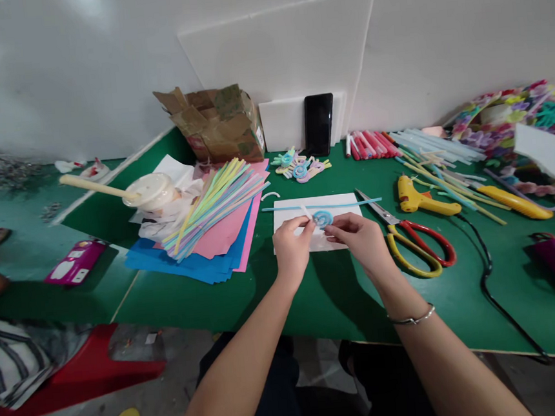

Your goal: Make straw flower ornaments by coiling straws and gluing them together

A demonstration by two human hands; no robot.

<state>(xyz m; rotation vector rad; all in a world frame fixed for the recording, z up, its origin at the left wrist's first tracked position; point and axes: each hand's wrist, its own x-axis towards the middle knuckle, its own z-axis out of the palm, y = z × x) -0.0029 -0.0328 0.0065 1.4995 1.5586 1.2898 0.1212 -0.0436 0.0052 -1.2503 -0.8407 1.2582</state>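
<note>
Both hands meet over a white sheet (285, 208). Between them is a light blue pipe-cleaner coil (324, 217), wound into a small spiral. My left hand (293, 244) is closed in a pinch at the coil's left side, where a short white piece (306, 211) sticks up by the fingertips. With thumb and fingers, my right hand (360, 236) grips the coil's right edge. Just beyond my fingers, a straight blue pipe cleaner (277, 208) lies across the sheet. Scissors (414, 241) with red and yellow handles rest to the right of my right hand.
A yellow glue gun (425, 198), its black cord and a yellow cutter (515, 201) lie right. Pastel pipe cleaners (219, 203) cover coloured sheets (180, 262) at left, near a white tub (152, 192). Behind stand a cardboard box (222, 128), finished pieces (300, 165) and a phone (319, 125).
</note>
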